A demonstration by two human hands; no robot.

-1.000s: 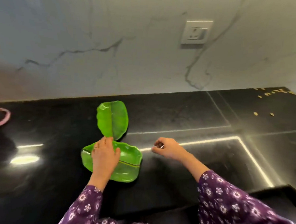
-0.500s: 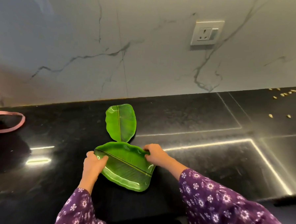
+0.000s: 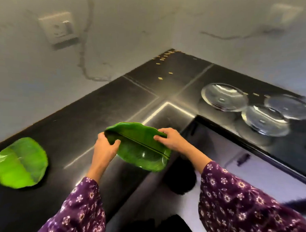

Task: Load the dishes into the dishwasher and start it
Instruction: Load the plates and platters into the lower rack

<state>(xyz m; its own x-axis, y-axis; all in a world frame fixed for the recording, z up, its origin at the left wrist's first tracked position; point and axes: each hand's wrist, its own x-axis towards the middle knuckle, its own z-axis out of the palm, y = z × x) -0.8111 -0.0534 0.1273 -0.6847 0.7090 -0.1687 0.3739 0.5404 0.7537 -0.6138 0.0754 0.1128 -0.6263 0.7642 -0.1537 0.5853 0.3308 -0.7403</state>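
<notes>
The left hand (image 3: 104,148) is gripping one end of the green leaf plate (image 3: 140,149), thumb curled over its rim; the right hand (image 3: 170,139) is pinching the opposite end; the plate is hanging tilted above the black counter (image 3: 88,116); a second leaf plate (image 3: 18,163) is lying well to its left; three glass bowls (image 3: 224,97) are sitting to its right.

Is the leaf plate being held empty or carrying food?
Empty: the leaf plate, gripped by left hand and right hand, shows only bare green surface and glare.
</notes>
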